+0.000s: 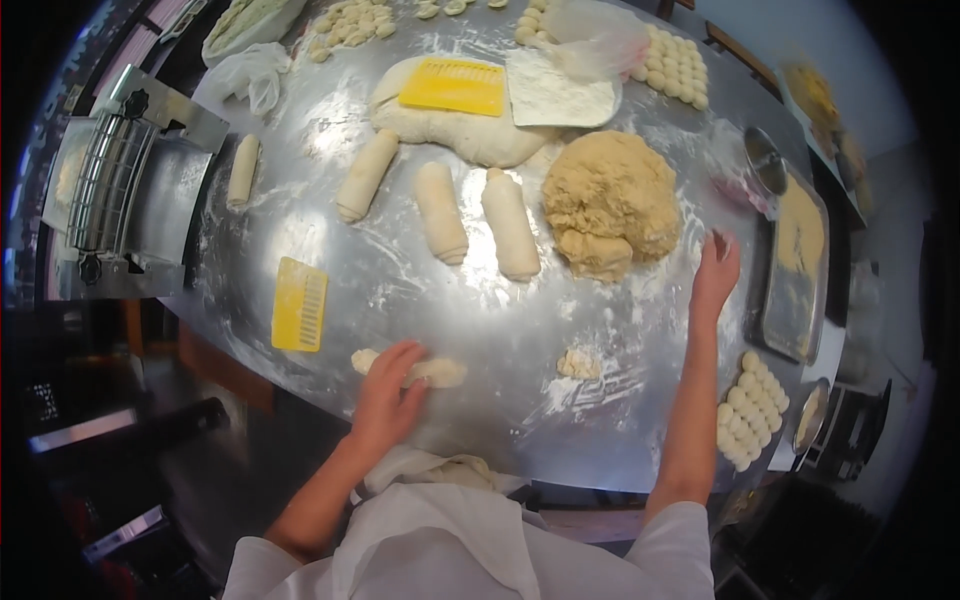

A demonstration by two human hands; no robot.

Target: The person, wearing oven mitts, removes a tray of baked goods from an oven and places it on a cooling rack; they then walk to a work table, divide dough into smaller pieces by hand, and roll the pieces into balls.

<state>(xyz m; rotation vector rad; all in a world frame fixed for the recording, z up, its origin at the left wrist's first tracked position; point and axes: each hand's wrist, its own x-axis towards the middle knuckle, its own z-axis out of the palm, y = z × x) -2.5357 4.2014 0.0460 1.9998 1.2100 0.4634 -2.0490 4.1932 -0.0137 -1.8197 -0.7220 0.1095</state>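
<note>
My left hand [394,390] rests over a small strip of dough [442,372] near the table's front edge, fingers partly spread; whether it grips the strip cannot be told. My right hand [718,251] is at the right of a large yellowish dough mass [611,195], fingers bent together; what they may hold is too small to tell. Below that mass lies a small dough scrap [578,364]. Three rolled dough cylinders [511,225] lie mid-table, with a smaller roll [244,171] at the left. A yellow plastic dough scraper [298,304] lies left of my left hand.
A dough sheeter [112,187] stands at the left edge. Farther back, a big pale dough slab [465,139] bears another yellow scraper [452,86], beside a floury white sheet [562,94]. A metal tray [795,277], a metal bowl [765,161] and dough balls [750,412] are at right.
</note>
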